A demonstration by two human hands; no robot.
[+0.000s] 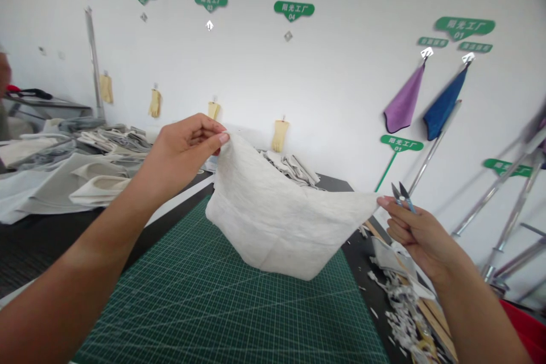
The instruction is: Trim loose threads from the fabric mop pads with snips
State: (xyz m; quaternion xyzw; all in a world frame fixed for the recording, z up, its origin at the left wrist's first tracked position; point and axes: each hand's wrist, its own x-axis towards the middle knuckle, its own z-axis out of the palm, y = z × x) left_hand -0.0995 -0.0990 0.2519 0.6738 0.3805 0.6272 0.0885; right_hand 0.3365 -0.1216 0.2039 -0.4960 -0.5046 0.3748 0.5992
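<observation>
A thin white cloth hangs in the air between my two hands, sagging in the middle. My left hand pinches its upper left corner between thumb and fingers. The opposite corner is pinched by my right hand, held lower. Small thread snips with dark blades and a blue handle are also tucked in my right hand, blades pointing up. Below the cloth lies a green cutting mat with a fine grid; the cloth covers part of it.
Piles of grey and white fabric pieces fill the table's left side; another stack lies behind the cloth. Cloth scraps litter the right edge near a red container. Metal poles lean at the right wall.
</observation>
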